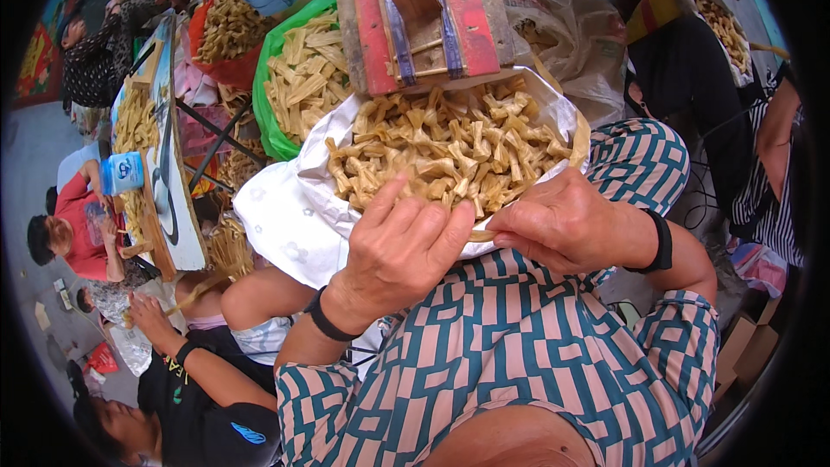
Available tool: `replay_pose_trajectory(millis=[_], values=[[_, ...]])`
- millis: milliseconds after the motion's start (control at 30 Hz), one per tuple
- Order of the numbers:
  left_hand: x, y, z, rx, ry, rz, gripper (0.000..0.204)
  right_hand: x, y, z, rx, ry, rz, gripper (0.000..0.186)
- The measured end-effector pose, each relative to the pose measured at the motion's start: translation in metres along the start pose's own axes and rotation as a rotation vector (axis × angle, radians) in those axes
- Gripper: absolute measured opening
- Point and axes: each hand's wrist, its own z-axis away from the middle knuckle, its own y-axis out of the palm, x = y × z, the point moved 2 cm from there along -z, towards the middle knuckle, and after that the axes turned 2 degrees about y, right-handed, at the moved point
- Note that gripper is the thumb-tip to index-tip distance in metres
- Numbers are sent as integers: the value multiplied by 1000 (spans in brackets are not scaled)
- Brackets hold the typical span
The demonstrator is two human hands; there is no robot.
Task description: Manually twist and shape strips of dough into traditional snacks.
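A white cloth sack (323,156), its rim folded back, lies open before me, full of short, knotted tan dried pieces (458,134). My left hand (399,246) is over the near left part of the pile, fingers loosely bent and apart, the index finger raised and slightly blurred; I see nothing held in it. My right hand (558,225), at the sack's near right edge, is closed with thumb and forefinger on a flat tan strip (481,234) that runs toward my left thumb. Whether that thumb touches the strip I cannot tell.
A red board (363,26) with a wooden fixture stands beyond the sack, beside a green bag (266,140) of flat strips and an orange bag (233,22). A slanted work board (177,225) is at left. Co-workers (207,372) sit close on the left and at right (765,173).
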Motion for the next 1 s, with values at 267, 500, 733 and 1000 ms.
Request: replay_pose_trajectory(millis=[267, 500, 733, 1000], values=[[36, 14, -9, -26, -79, 202, 17, -40, -15, 1, 202, 101, -6, 8], [126, 14, -78, -258, -377, 213, 11, -123, -49, -72, -186, 82, 409, 15], [159, 49, -84, -368, -381, 74, 13, -183, -38, -85, -134, 96, 607, 14], [114, 8, -52, -273, -251, 327, 19, -130, -51, -46, -220, 14, 342, 8]])
